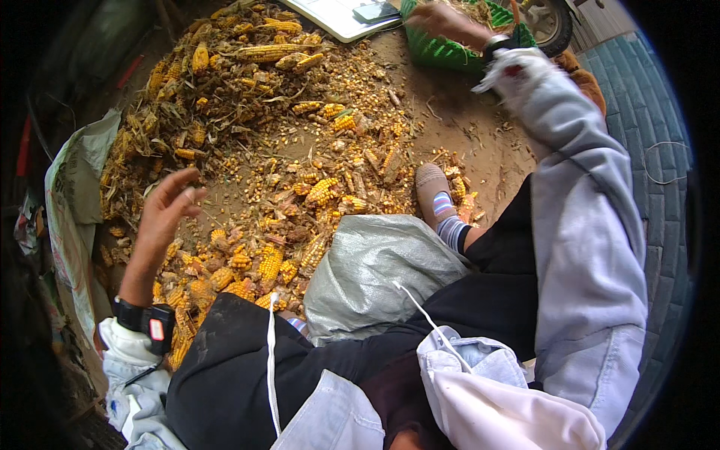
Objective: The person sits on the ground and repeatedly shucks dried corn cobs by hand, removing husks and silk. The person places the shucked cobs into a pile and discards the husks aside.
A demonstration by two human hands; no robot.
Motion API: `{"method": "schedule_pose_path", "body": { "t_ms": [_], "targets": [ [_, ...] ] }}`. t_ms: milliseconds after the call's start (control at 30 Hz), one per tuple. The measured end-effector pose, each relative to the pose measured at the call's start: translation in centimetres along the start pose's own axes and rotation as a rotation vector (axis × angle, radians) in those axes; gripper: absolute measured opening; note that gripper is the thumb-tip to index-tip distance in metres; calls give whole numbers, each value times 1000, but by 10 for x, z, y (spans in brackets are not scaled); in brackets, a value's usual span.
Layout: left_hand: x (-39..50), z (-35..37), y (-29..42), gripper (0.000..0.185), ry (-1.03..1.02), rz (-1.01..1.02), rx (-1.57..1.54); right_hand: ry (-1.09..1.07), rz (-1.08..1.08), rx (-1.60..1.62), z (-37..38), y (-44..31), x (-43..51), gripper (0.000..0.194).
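My left hand hovers above the corn on the ground with its fingers apart and nothing in them. Beneath and beyond it lie yellow corn cobs, some broken or partly stripped, among loose kernels and dry husk. My right hand reaches far forward over a green woven basket that contains dry husk-like material. Motion blurs this hand, so whether it holds anything is unclear. Between my legs a grey-white woven plastic sack lies bunched up.
A heap of cobs and husks rises at the far left. Beyond it, a dark phone-like device rests on a white board. Another woven sack stands at left. A wheel is behind the basket; blue-grey brickwork borders the right.
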State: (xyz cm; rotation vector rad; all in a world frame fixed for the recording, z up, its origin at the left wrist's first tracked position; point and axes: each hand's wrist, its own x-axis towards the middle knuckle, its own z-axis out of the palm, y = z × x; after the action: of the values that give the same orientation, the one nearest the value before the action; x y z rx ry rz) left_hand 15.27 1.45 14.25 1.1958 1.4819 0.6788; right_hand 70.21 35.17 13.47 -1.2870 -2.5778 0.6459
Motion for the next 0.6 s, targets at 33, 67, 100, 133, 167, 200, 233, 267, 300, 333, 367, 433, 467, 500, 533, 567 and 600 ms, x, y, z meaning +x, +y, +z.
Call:
{"method": "schedule_pose_path", "body": {
  "t_ms": [33,67,100,133,167,200,233,267,300,333,367,433,467,500,533,567,600],
  "targets": [
    [-1,-5,16,39,4,77,16,-50,-167,8,41,-17,7,29],
    [-3,-11,33,39,7,139,42,-166,7,270,89,-39,21,29],
    [-6,-17,50,39,33,163,55,-217,-222,-121,129,-58,33,28],
    [-14,-21,65,39,70,207,80,-233,-222,-41,172,-77,33,24],
    [-24,-25,78,38,78,293,69,-298,-78,0,208,-95,40,21],
    [-36,-29,89,37,122,322,112,-221,-117,-76,235,-107,38,20],
    [-47,-32,97,36,201,255,176,-164,-145,-164,259,-117,33,18],
    [-58,-35,102,36,239,255,220,-106,-111,-226,279,-127,27,18],
    [-66,-37,103,36,264,277,267,-125,-1,-322,291,-133,22,18],
    [-71,-39,102,35,265,246,261,-76,-10,-265,298,-137,18,19],
    [-76,-42,100,35,260,234,259,-102,30,-215,302,-139,14,21],
    [-77,-46,92,34,263,202,232,-99,64,-176,302,-141,11,18],
    [-75,-47,88,34,267,182,209,-71,165,-122,300,-141,12,18],
    [-72,-48,84,34,278,126,192,-22,237,-54,299,-143,14,19],
    [-66,-48,79,33,280,136,151,-8,275,-59,299,-144,18,20],
    [-59,-47,77,33,254,182,112,30,293,-60,299,-146,23,21],
    [-52,-46,75,32,238,193,85,69,330,-74,301,-149,27,21]
  ]
}}
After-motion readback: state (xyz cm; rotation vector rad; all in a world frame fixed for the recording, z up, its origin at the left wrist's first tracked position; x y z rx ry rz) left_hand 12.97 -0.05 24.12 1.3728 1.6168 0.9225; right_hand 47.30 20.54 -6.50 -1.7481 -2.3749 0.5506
